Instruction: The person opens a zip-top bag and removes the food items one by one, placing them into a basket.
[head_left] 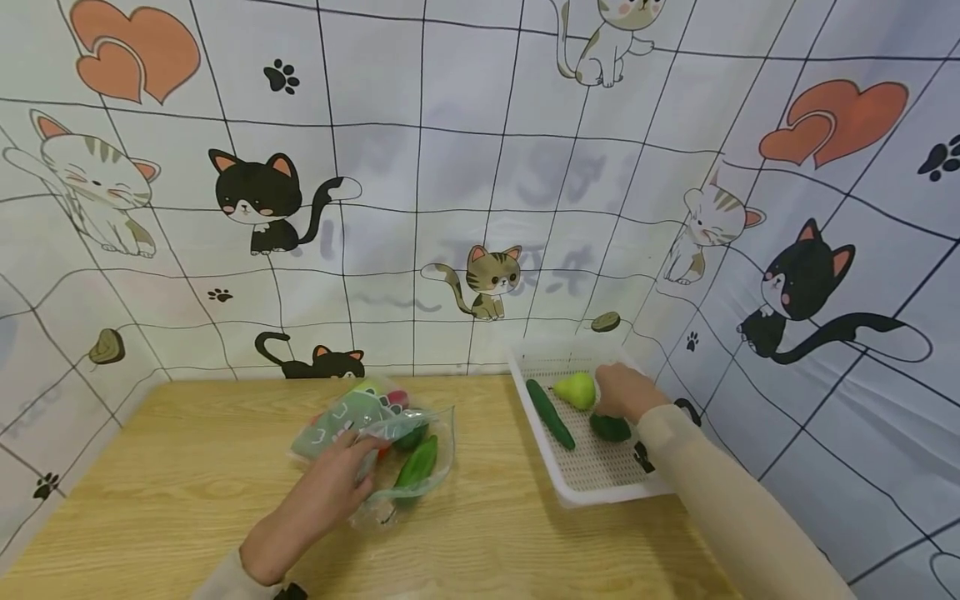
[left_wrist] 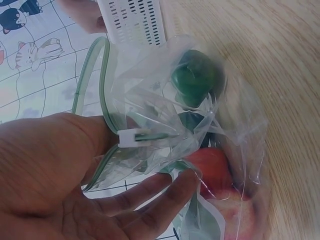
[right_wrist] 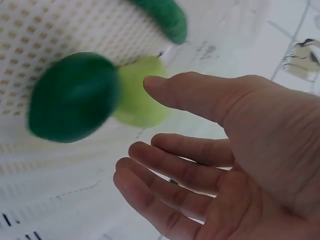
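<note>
Your left sleeve (head_left: 238, 575) nearest; beyond it, your left hand (head_left: 333, 479) pinches the rim of a clear bag (head_left: 333, 429), unsealed, on the table (head_left: 225, 433). Inside: green pepper (head_left: 418, 463), red piece (left_wrist: 210, 167), more (partly hidden). Right: white basket (head_left: 615, 497) with cucumber (head_left: 551, 415), pear (head_left: 576, 390), dark-green fruit (head_left: 610, 428). Your right hand (head_left: 628, 393), thumb and fingers apart, grips nothing visible beside the pear. Judged part-done: three pieces basketed, several bagged.

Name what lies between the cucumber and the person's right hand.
In the head view, the yellow-green pear lies between the cucumber and the right hand.
</note>
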